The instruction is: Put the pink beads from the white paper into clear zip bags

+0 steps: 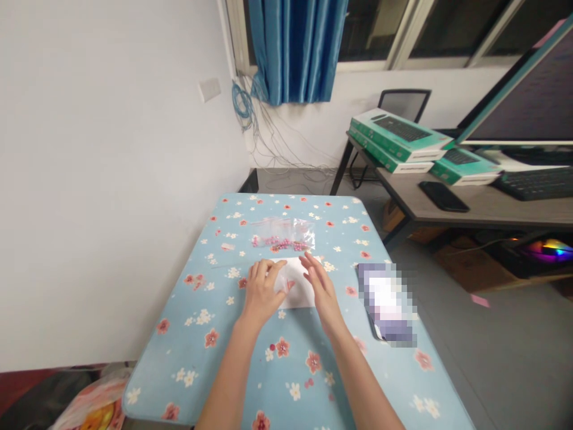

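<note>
A sheet of white paper (305,294) lies on the table under and between both hands. My left hand (263,289) is over its left edge, fingers bent and thumb apart from them, with nothing visible in its grasp. A small pinkish-red piece (290,285) shows beside the left thumb tip; I cannot tell whether the two touch. My right hand (321,289) hovers by the paper's right side, fingers stretched out and holding nothing. Just beyond the paper are clear plastic bags (307,230) with pink beads (284,243) in them.
A flowered blue cloth covers the table (179,364). On its right side lies a phone (387,304), its screen blurred out. A white wall (111,179) borders the left. At the right, a desk (487,206) carries green keyboard boxes (398,134), a black phone (443,196) and a monitor (528,89).
</note>
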The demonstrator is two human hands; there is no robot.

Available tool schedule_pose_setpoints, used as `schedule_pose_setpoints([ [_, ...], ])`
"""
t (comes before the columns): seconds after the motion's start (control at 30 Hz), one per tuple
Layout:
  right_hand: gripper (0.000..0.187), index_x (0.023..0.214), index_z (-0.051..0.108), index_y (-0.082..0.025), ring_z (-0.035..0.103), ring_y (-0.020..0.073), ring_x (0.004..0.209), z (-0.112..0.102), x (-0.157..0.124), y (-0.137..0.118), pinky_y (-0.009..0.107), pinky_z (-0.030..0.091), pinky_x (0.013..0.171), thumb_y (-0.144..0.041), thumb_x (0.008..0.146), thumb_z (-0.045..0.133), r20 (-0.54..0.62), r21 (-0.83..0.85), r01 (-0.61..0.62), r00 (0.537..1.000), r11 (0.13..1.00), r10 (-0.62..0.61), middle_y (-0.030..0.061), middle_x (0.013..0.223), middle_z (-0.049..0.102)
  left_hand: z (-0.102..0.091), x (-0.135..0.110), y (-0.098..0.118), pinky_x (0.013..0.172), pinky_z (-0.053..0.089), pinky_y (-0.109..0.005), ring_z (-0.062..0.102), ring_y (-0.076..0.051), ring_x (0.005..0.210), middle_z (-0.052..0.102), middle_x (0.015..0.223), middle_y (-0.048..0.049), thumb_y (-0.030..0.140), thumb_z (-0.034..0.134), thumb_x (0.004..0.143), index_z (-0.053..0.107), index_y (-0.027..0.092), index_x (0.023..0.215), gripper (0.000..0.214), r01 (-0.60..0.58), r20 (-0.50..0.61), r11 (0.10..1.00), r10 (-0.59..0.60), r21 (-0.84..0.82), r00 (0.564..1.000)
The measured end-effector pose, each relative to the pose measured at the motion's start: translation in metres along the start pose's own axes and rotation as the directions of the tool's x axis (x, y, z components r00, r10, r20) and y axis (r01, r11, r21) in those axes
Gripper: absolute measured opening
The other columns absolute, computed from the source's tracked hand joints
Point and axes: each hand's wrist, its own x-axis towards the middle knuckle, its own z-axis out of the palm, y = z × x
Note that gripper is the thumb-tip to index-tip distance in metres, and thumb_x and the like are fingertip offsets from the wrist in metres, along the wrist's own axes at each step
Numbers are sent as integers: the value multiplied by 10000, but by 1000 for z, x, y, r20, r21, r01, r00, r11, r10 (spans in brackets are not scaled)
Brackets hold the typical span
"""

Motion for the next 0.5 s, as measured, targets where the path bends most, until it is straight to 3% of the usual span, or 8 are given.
schedule_pose_setpoints([
  [0.1, 534, 1342, 449, -272, 548, 231, 1174, 16, 0, 10, 440, 467, 928, -559, 916, 303, 40, 287, -190, 982, 939, 187, 103, 1302, 563, -4, 3, 9, 774, 414, -349, 490, -214, 868, 523, 937, -55, 173, 580, 778, 533, 228, 1175, 404, -77, 113, 993, 66, 95, 991],
  [0.2, 560, 1288, 515, -242, 621, 238, 1054, 24, 2, 17, 434, 497, 870, -587, 902, 300, 131, 532, -307, 951, 789, 282, 110, 1170, 647, -8, 7, 18, 776, 403, -357, 476, -220, 867, 527, 939, -58, 52, 513, 740, 544, 224, 1134, 431, -146, 211, 972, 106, 184, 972],
  [0.37, 398, 1082, 651, -214, 663, 197, 908, 26, 3, 17, 357, 508, 846, -504, 824, 561, 241, 787, -388, 909, 479, 340, 60, 944, 716, -13, 15, 28, 866, 379, -384, 488, -219, 904, 542, 958, -64, 68, 482, 800, 522, 202, 1141, 369, -294, 338, 910, 190, 293, 922],
  [0.5, 270, 1001, 670, -173, 670, 144, 834, 25, 4, 16, 270, 526, 795, -370, 852, 562, 287, 872, -407, 875, 273, 389, 47, 881, 718, -14, 22, 33, 863, 377, -370, 516, -212, 908, 569, 964, -76, 115, 448, 867, 528, 174, 1133, 284, -397, 405, 846, 244, 355, 881],
])
